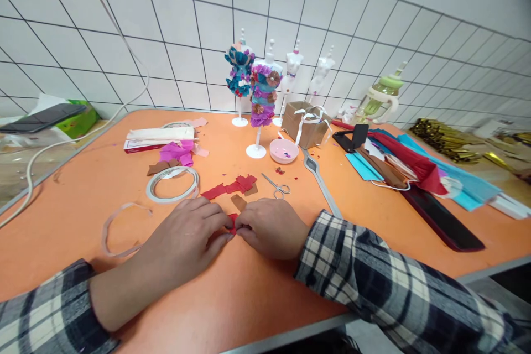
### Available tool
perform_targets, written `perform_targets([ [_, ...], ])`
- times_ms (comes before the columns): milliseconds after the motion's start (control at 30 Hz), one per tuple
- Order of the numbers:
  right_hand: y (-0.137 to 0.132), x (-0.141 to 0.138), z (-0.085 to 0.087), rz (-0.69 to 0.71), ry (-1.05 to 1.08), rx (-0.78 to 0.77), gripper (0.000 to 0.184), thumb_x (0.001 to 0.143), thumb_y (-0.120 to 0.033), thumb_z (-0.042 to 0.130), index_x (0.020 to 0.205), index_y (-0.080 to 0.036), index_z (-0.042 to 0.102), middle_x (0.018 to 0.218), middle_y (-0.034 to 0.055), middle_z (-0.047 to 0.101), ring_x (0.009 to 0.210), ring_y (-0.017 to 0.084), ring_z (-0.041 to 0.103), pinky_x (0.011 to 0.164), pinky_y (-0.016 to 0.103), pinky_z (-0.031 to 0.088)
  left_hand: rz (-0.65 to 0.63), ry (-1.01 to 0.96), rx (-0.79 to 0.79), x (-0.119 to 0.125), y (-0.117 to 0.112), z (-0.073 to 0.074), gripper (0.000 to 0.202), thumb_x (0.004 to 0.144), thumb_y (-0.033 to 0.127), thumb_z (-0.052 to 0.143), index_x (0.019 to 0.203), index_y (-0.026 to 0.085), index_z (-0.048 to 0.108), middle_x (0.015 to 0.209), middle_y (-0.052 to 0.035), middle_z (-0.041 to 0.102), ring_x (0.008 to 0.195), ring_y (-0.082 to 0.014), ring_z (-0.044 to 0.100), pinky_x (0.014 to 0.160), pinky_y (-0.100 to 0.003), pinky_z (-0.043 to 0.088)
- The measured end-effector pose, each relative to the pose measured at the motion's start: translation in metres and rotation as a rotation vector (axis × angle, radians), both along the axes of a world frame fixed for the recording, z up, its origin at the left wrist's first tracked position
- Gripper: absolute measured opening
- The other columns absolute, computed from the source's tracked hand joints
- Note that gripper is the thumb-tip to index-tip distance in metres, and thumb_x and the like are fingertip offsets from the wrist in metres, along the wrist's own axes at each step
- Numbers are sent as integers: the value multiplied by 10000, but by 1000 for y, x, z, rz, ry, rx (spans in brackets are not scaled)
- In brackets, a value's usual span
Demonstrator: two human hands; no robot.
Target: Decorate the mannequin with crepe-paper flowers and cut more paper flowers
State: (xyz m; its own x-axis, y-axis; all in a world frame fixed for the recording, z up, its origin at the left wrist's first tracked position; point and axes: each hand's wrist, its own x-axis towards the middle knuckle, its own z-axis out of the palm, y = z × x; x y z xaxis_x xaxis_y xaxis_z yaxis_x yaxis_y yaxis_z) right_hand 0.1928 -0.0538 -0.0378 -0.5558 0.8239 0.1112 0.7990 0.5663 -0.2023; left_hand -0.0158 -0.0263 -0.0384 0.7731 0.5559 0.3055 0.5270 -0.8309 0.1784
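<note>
Low at the frame's centre, the left hand (197,230) and right hand (269,227) pinch a small red paper piece (233,222) from opposite sides, each grip seemingly steadying it, though any fold is hidden. Scissors (277,186) lie just beyond, presumably for easy reach.

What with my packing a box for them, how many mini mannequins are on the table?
4: a teal-dressed mannequin at back left, a purple-dressed mannequin in front, and, right of these, a white mannequin and another white mannequin by the cardboard box. None seems hidden.
</note>
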Motion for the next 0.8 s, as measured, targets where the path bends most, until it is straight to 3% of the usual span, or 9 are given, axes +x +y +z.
perform_targets([
  [333,0,0,-2,-13,36,18,177,961,-332,564,919,-232,704,882,3,730,775,171,641,591,293,322,-2,67,28,2,-3,1,201,931,239,538,838,238,716,766,-8,714,754,-228,611,735,-390,370],
  [800,-1,0,0,-29,39,-31,236,981,-325,524,920,-237,735,914,9,734,794,153,639,585,286,303,21,66,55,3,-4,2,230,951,246,513,843,221,713,744,-6,699,733,-221,604,744,-390,362],
])
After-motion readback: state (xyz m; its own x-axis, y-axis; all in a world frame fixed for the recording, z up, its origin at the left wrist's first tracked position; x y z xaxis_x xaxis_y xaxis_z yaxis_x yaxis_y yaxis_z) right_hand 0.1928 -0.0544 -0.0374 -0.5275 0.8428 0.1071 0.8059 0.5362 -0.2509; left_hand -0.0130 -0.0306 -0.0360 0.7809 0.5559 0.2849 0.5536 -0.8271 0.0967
